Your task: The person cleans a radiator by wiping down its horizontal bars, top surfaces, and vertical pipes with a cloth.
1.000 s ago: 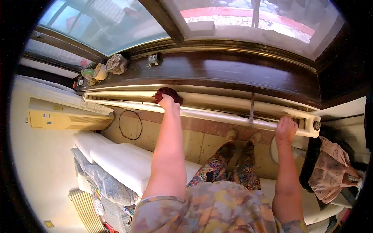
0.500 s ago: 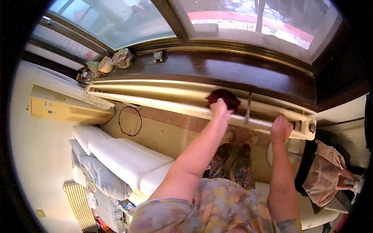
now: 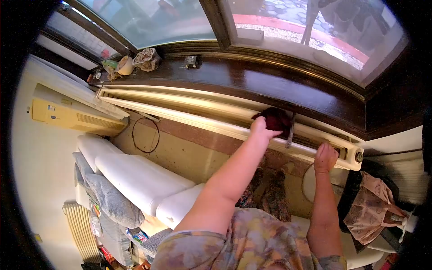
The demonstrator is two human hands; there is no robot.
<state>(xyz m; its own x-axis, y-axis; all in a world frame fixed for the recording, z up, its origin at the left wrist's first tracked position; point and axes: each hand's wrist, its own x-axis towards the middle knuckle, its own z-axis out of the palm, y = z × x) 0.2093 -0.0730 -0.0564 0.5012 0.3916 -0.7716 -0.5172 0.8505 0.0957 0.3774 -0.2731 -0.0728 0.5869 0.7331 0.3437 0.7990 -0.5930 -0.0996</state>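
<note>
My left hand (image 3: 264, 129) is closed on a dark red cloth (image 3: 278, 120), pressed against the top of a long cream radiator (image 3: 202, 125) below the window sill. The cloth is bunched up and lies close beside a thin metal bracket (image 3: 290, 135) that crosses the radiator's top. Toward the radiator's right end, my right hand (image 3: 326, 158) is curled over the front rail. Part of its fingers is hidden behind the rail. A round valve fitting (image 3: 358, 156) sits at the end just right of that hand.
The dark wooden sill (image 3: 252, 76) carries small pots (image 3: 146, 59) and a little metal box (image 3: 191, 61). Behind me is a white sofa (image 3: 139, 177) with grey cushions. A cable loop (image 3: 146, 135) lies on the floor. At the right is a pinkish paper bag (image 3: 370, 209).
My left hand has slid the cloth to the right along the radiator, up beside the bracket. My right hand stays on the front rail. The view has shifted slightly.
</note>
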